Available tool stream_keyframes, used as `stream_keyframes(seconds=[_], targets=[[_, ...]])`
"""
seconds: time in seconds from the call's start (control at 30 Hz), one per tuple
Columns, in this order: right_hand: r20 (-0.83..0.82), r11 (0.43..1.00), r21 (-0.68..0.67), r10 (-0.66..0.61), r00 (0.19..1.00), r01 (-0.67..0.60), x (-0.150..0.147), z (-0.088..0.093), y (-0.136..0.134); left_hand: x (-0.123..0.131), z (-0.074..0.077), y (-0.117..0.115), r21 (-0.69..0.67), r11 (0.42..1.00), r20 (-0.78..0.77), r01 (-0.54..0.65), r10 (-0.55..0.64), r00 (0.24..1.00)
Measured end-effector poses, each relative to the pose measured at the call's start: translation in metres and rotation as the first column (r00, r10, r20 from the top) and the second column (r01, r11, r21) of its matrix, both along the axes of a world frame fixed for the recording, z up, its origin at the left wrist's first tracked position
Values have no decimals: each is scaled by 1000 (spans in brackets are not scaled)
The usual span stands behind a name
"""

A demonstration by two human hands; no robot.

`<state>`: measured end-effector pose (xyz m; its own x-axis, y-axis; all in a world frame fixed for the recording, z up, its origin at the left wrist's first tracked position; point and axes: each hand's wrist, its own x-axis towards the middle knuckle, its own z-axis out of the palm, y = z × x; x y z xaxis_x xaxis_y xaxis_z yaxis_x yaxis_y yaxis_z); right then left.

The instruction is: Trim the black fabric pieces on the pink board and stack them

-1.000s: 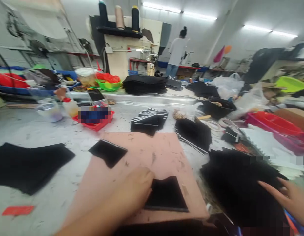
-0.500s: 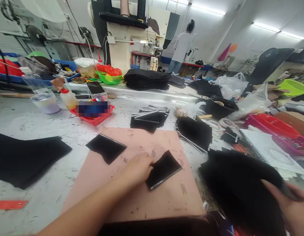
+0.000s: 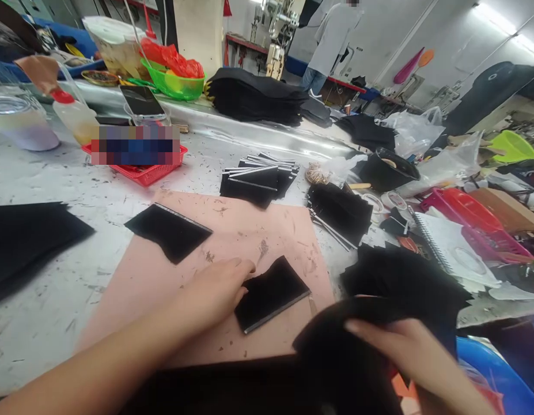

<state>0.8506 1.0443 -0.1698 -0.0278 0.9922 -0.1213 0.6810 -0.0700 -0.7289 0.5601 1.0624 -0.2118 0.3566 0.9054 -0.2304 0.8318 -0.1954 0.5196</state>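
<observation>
Left hand (image 3: 223, 283), lower centre: fingertips met small black pale-edged flat panel (image 3: 273, 295) on pink rectangular mat (image 3: 258, 239); pinch unclear | right hand (image 3: 402, 349), lower right: pinched large black flexible sheet (image 3: 344, 340) | light grip probably suited its bend

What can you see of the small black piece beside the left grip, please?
The small black piece is a thin, flat sheet, perhaps fabric, with a curving upper-left edge and a narrow grey strip along its straight lower edge. It lies slanted on the pink board, right of the board's middle. The left grip touches its left end; whether it pinches there, I cannot tell.
</observation>
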Motion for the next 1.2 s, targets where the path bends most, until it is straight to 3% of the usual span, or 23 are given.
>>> stream_keyframes(seconds=[0.03, 0.1, 0.17, 0.27, 0.37, 0.6, 0.87, 1.2], targets=[[-104, 989, -112, 85, 991, -96, -16, -8, 0, 0, -2, -6, 2, 1000, 8, -12, 12, 1000], [-234, 952, -244, 126, 964, -184, -38, -24, -3, -1, -5, -18, 68, 997, 9, -25, 24, 1000], [-259, 950, -279, 69, 963, -143, -47, -35, -11, -4, -6, -32, 249, 969, 12, 7, -10, 1000], [-164, 976, -209, 24, 986, -59, -45, -43, -24, -12, -5, -55, 557, 817, 13, 145, -183, 983], [-76, 987, -145, 56, 996, -66, -43, -46, -34, -17, -7, -75, 649, 701, -30, 295, -365, 931], [-45, 994, -94, 51, 998, -55, -50, -55, -55, -18, -29, -90, 576, 753, -31, 318, -369, 929], [-35, 994, -84, 69, 997, -72, -49, -56, -60, -17, -22, -82, 618, 696, -97, 365, -393, 914], [-15, 998, -16, 63, 998, -63, -53, -58, -61, -16, -37, -92, 584, 739, -105, 337, -343, 933]])
